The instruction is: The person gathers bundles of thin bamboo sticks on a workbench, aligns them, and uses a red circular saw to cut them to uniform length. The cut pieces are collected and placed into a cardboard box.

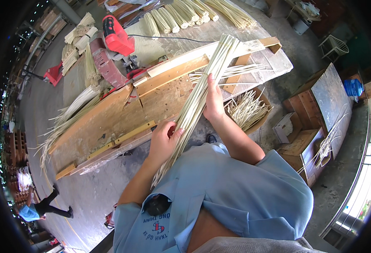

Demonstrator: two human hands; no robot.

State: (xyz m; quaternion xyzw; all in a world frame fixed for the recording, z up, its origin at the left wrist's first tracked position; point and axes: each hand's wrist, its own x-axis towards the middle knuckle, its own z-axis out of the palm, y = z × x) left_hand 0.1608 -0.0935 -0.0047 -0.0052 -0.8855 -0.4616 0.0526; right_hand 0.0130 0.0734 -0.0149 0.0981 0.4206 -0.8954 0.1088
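Note:
A long bundle of thin pale cane sticks (192, 104) slants across in front of my body, its top end over the bench and its lower end by my shirt. My left hand (164, 138) is closed round its lower part, with the thumb on the near side. Higher up, my right hand (213, 103) grips the same bundle from the right, thumb pointing up along the sticks. The fingers behind the bundle are partly hidden. Behind it, loose sticks (246, 69) lie on the bench's right part.
A red mitre saw (118, 38) stands on the wooden bench (173, 95), behind a long wooden fence (173, 63). Bundled sticks (175, 19) line the far edge. A carton of cut pieces (248, 110) sits below right, near a wooden cabinet (305, 101). Another person (38, 206) walks far left.

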